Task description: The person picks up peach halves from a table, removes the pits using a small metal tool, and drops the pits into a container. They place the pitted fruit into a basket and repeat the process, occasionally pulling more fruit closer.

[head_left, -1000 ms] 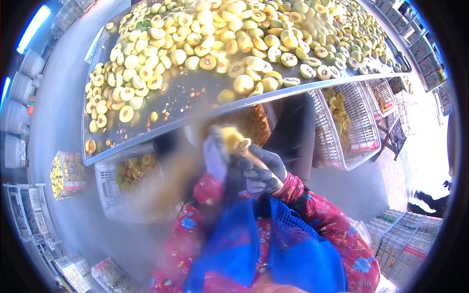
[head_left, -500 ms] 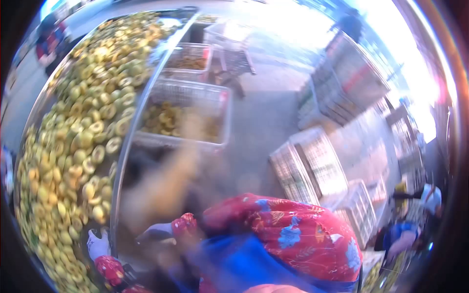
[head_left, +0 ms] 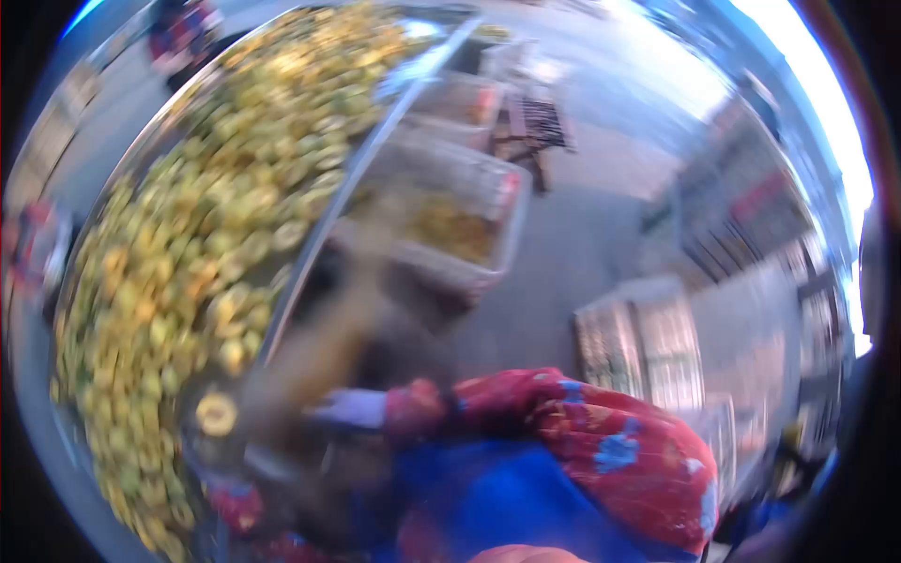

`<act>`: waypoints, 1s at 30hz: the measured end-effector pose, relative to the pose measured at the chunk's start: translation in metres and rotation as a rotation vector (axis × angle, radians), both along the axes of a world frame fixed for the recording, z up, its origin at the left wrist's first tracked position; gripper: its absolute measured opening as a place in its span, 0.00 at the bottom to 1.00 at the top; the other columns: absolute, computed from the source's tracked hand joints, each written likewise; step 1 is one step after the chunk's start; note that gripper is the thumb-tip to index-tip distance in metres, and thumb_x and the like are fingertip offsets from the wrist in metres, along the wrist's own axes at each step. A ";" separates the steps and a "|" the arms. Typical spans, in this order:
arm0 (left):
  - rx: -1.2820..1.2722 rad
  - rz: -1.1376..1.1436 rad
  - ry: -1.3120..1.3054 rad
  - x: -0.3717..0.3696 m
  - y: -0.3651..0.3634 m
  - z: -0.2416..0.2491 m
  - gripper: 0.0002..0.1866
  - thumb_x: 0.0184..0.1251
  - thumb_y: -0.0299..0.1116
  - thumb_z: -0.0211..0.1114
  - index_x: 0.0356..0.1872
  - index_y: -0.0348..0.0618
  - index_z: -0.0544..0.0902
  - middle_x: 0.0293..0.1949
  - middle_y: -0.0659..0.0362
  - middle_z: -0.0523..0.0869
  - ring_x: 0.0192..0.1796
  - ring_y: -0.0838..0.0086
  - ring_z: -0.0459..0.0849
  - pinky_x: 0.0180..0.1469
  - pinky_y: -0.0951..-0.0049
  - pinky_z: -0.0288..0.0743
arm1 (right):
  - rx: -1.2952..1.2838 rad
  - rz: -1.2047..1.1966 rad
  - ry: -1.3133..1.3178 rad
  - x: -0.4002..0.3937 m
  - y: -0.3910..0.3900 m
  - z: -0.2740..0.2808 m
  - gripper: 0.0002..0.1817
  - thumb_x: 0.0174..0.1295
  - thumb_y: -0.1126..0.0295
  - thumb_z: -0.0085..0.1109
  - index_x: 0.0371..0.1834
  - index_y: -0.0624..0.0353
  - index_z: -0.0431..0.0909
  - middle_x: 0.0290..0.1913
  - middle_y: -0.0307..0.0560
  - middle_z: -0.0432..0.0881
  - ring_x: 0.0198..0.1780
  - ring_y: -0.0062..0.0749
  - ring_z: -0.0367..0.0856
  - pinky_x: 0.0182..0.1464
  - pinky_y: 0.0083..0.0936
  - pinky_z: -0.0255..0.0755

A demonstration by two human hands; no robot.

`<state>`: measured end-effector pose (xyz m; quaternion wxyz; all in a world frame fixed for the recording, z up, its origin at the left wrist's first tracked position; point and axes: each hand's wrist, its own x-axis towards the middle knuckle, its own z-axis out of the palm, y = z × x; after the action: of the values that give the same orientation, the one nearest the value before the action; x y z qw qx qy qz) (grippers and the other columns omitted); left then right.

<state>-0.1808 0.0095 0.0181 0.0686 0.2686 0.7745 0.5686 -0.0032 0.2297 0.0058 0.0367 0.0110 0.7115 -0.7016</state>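
Note:
My right hand, in a pale glove below a red floral sleeve, is beside a blurred tan shape that slants over the table's metal edge. Whether the hand grips it is unclear, as its fingers are smeared. The cuff of my left sleeve shows at the lower left, but the hand beyond it is too blurred to make out. Just above that cuff lies a pale halved fruit with a round hollow. Many yellow-green fruit pieces cover the table to the left.
Beyond the table edge stands a white crate with fruit pieces inside, another crate behind it. Stacked crates stand at the right, with a taller stack farther back. People stand at the upper left and left edge.
The view has swung, shifting the table and crates rightward. My right hand is higher in view and farther right. My left hand's spread fingers, visible before, are no longer distinct; a halved fruit now shows near there.

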 end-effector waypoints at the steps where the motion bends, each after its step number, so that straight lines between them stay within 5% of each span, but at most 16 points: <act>1: 0.019 0.008 -0.043 0.026 0.012 0.013 0.21 0.69 0.45 0.60 0.52 0.38 0.78 0.42 0.52 0.84 0.42 0.66 0.83 0.47 0.66 0.79 | 0.112 -0.015 0.078 0.003 0.000 0.015 0.19 0.72 0.58 0.48 0.45 0.67 0.77 0.39 0.61 0.82 0.43 0.55 0.81 0.44 0.41 0.74; 5: 0.542 0.075 -0.755 0.086 0.036 0.045 0.21 0.73 0.48 0.54 0.49 0.39 0.78 0.42 0.50 0.84 0.41 0.65 0.84 0.46 0.68 0.80 | 0.236 0.018 -0.013 0.002 0.002 0.061 0.15 0.70 0.63 0.51 0.47 0.66 0.73 0.36 0.66 0.80 0.42 0.56 0.82 0.38 0.44 0.74; 8: 0.567 0.152 -0.760 0.105 0.041 0.048 0.22 0.76 0.51 0.49 0.47 0.40 0.79 0.43 0.49 0.85 0.41 0.64 0.85 0.46 0.69 0.80 | 0.440 0.017 0.239 0.001 -0.020 0.058 0.12 0.68 0.66 0.54 0.40 0.66 0.72 0.32 0.60 0.82 0.36 0.57 0.82 0.36 0.45 0.74; 11: 0.569 0.280 -0.724 0.115 0.041 0.025 0.27 0.77 0.55 0.43 0.44 0.39 0.77 0.40 0.49 0.84 0.37 0.63 0.85 0.44 0.70 0.81 | 0.472 -0.008 0.216 0.006 -0.033 0.067 0.11 0.67 0.67 0.56 0.38 0.65 0.70 0.31 0.59 0.82 0.34 0.57 0.82 0.35 0.44 0.74; 12: 0.606 0.248 -0.725 0.125 0.039 0.030 0.20 0.78 0.45 0.48 0.54 0.37 0.74 0.45 0.51 0.83 0.45 0.68 0.83 0.47 0.74 0.80 | 0.517 0.014 0.236 0.004 -0.034 0.065 0.11 0.67 0.67 0.55 0.38 0.65 0.70 0.30 0.58 0.82 0.34 0.57 0.82 0.34 0.44 0.74; 18: 0.487 0.341 -0.424 0.130 0.041 0.015 0.21 0.79 0.45 0.45 0.53 0.35 0.75 0.44 0.54 0.82 0.44 0.72 0.82 0.47 0.74 0.77 | 0.545 0.068 0.195 0.003 -0.046 0.048 0.12 0.69 0.66 0.54 0.37 0.66 0.69 0.27 0.58 0.82 0.30 0.54 0.82 0.31 0.43 0.73; 22: 0.596 0.382 -0.414 0.136 0.043 -0.002 0.20 0.79 0.43 0.46 0.52 0.35 0.76 0.44 0.55 0.82 0.45 0.74 0.80 0.49 0.74 0.75 | -0.084 0.088 -0.185 -0.001 -0.056 0.047 0.15 0.72 0.61 0.49 0.35 0.64 0.70 0.19 0.48 0.77 0.20 0.39 0.78 0.23 0.35 0.70; 25: 0.517 0.325 -0.311 0.136 0.037 -0.019 0.21 0.78 0.45 0.46 0.53 0.35 0.75 0.46 0.55 0.82 0.47 0.73 0.80 0.51 0.75 0.74 | -0.697 0.190 -0.816 -0.010 -0.043 0.065 0.18 0.74 0.56 0.45 0.38 0.61 0.73 0.18 0.40 0.72 0.16 0.27 0.72 0.18 0.25 0.65; 27: 0.383 0.286 -0.164 0.133 0.034 -0.018 0.22 0.78 0.46 0.46 0.53 0.36 0.75 0.46 0.54 0.81 0.47 0.72 0.80 0.51 0.75 0.74 | -1.255 0.386 -0.908 -0.006 -0.035 0.035 0.20 0.73 0.52 0.43 0.39 0.58 0.74 0.18 0.40 0.71 0.13 0.24 0.68 0.16 0.20 0.61; 29: 0.489 0.284 -0.367 0.139 0.035 -0.006 0.21 0.77 0.45 0.47 0.53 0.36 0.76 0.45 0.54 0.82 0.47 0.72 0.80 0.50 0.75 0.74 | -1.768 0.616 -0.991 -0.005 -0.033 0.017 0.20 0.74 0.51 0.43 0.37 0.57 0.73 0.18 0.39 0.71 0.12 0.23 0.65 0.16 0.20 0.60; 30: 0.522 0.289 -0.370 0.140 0.036 -0.009 0.20 0.77 0.43 0.48 0.52 0.36 0.76 0.45 0.54 0.82 0.46 0.72 0.80 0.49 0.75 0.74 | -1.790 0.647 -0.987 -0.007 -0.034 0.017 0.21 0.74 0.50 0.40 0.37 0.56 0.72 0.18 0.39 0.70 0.11 0.23 0.63 0.16 0.19 0.59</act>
<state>-0.0410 0.0460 0.0090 0.0554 0.0571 0.6073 0.7905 -0.0098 0.1960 0.0230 0.4993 0.0735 -0.1862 -0.8430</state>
